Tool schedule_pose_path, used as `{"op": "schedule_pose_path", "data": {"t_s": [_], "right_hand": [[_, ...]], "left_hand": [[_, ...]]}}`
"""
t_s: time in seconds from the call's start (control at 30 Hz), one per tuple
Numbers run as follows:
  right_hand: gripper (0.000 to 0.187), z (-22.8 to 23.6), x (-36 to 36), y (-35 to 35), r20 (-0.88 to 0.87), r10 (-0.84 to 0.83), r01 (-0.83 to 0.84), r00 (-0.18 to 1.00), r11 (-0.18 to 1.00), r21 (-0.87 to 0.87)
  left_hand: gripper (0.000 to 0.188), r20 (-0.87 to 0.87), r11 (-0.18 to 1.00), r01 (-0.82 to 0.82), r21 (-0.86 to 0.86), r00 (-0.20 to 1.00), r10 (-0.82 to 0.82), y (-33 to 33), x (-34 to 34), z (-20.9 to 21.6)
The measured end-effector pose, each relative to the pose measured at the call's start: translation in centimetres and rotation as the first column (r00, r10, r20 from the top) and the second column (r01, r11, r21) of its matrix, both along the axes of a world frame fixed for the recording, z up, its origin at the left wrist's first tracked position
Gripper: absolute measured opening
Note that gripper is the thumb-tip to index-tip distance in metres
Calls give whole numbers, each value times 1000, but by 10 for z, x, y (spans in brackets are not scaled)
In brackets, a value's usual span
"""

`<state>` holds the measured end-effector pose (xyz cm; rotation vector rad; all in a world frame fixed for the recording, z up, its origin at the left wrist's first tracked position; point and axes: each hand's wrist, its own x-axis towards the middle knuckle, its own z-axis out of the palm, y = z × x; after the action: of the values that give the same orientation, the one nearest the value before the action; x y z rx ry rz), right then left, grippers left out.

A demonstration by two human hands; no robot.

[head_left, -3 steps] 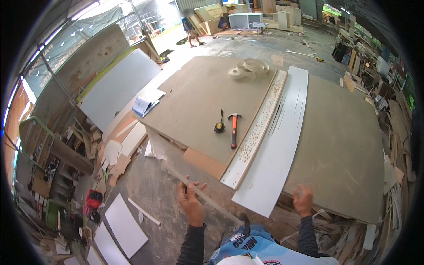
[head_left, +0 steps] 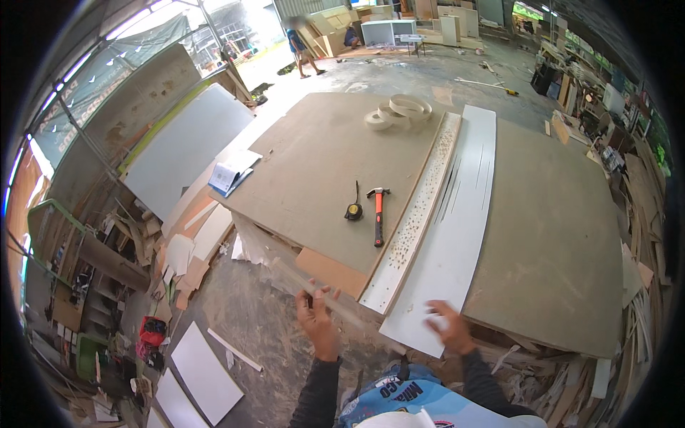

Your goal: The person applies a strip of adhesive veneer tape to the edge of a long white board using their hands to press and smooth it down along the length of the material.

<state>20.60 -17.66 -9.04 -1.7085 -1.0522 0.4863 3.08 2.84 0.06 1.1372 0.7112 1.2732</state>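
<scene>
My left hand (head_left: pixel 317 329) is raised in front of the table's near edge, its fingers closed around a thin pale strip (head_left: pixel 287 274) that is blurred by motion. A small dark thing shows at those fingers; I cannot make out what it is. My right hand (head_left: pixel 448 328) hovers with fingers apart over the near end of a long white board (head_left: pixel 460 235), holding nothing. Beside that board lies a narrow white panel (head_left: pixel 372 291) with raised wooden edges and many small tan bits on it. A claw hammer (head_left: pixel 379 217) and a tape measure (head_left: pixel 354 210) rest to its left.
Coils of pale edge banding (head_left: pixel 410 108) sit at the far side of the large brown tabletop (head_left: pixel 549 250). An open booklet (head_left: pixel 228 177) lies at its left corner. White panels (head_left: pixel 207 371) and offcuts cover the floor at left; scrap strips (head_left: pixel 571 385) pile at right. People are far back.
My right hand has moved left, from the tabletop's near edge to over the white board. My left hand has shifted slightly right and down with the strip.
</scene>
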Motion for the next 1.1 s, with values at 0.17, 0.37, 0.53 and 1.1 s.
{"op": "schedule_pose_path", "data": {"t_s": [0.17,0.37,0.53,1.1], "right_hand": [[41,18,-41,151,-285,413,-436,865,900,-19],[29,-45,-16,300,143,-184,188,973,982,-19],[30,-79,59,394,532,-573,737,623,658,-153],[34,-127,120,479,766,-518,924,382,209,-320]], "left_hand": [[26,17,998,50,27,999,-51,73,59,4],[31,-287,987,-21,158,956,66,241,83,-33],[24,-456,972,235,23,867,-199,386,153,-77],[62,-868,188,854,485,496,-11,673,679,-208]]}}
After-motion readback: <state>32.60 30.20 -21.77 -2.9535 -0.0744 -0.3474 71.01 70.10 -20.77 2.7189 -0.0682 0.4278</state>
